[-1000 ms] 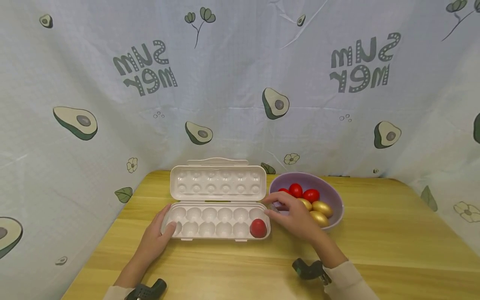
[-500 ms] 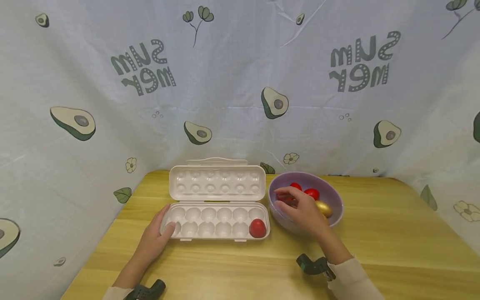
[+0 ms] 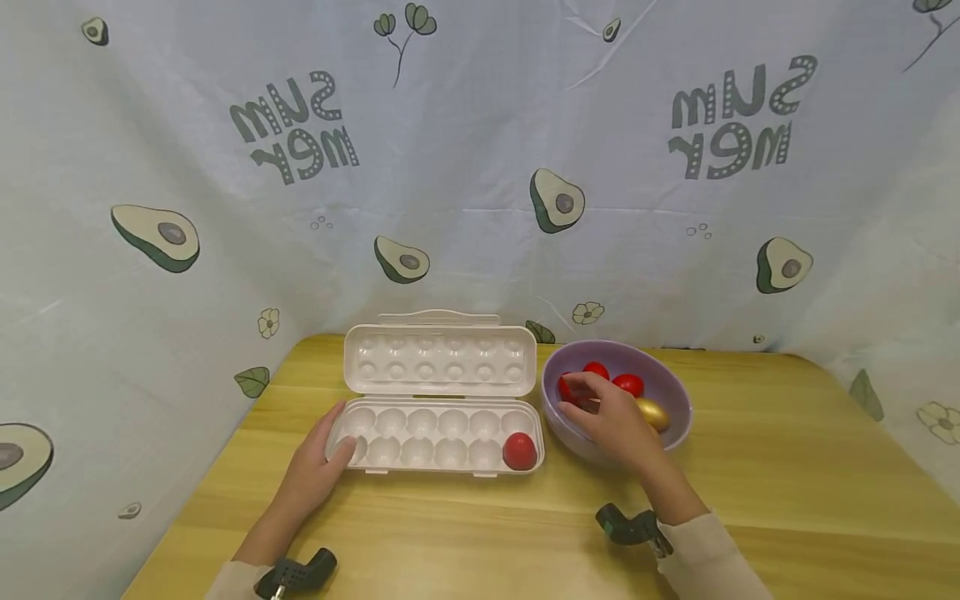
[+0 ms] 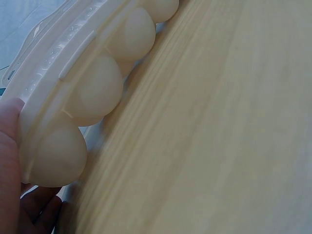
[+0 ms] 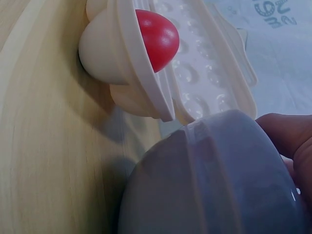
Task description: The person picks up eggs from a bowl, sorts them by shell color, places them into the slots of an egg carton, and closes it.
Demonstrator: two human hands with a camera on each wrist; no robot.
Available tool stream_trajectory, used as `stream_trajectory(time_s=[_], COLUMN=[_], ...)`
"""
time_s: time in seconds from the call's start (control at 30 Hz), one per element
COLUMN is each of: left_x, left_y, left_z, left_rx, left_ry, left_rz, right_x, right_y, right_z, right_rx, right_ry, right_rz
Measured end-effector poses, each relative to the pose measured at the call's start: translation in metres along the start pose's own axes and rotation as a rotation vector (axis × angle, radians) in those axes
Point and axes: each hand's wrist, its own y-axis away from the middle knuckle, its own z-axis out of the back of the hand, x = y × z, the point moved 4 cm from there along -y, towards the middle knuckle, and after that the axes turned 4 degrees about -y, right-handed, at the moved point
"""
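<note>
A pale cream egg carton [image 3: 437,438] stands with its lid raised, and a red egg [image 3: 520,451] sits in its front right cup. My left hand [image 3: 318,462] grips the carton's left end, thumb over the rim and fingers behind and below. In the left wrist view, the rounded cups [image 4: 97,90] show from underneath. My right hand [image 3: 618,421] reaches into a purple bowl [image 3: 671,387] with curled fingers, a red egg [image 3: 566,388] right at the fingertips. The bowl's wall [image 5: 209,180] hides the fingertips in the right wrist view, so I cannot tell whether they hold an egg.
Two more red eggs [image 3: 628,384] and a gold egg [image 3: 652,413] show in the bowl, just right of the carton. The wooden table [image 3: 465,533] extends in front of both. A printed curtain [image 3: 480,167] hangs behind the table.
My right hand has moved right from the carton's right end and down into the bowl, covering some gold eggs. The left hand keeps its grip on the carton.
</note>
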Motion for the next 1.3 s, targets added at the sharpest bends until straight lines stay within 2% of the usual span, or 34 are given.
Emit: stream_trajectory(time_s=[0.33,0.8,1.0,1.3], left_x=[0.0014,-0.0002,0.0003,0.0005], left_y=[-0.0014,-0.0021,-0.0017,-0.0015], left_z=[-0.0011,-0.0013,-0.0013,-0.0018], left_rx=[-0.005,-0.006,-0.007,0.005], left_ry=[-0.01,-0.01,-0.01,-0.003], left_rz=[-0.001,-0.002,0.005,0.007], right_x=[0.0038,0.003,0.0025,-0.0003], right_y=[-0.0014,-0.0015,-0.0028,-0.0034], right_z=[-0.0024,-0.0043,-0.0047,-0.0048], right_rx=[-0.029,-0.042,-0.06,-0.006], right_ry=[0.097,0.121,0.184,0.196], right_rz=[0.012,0.022,-0.004,-0.099])
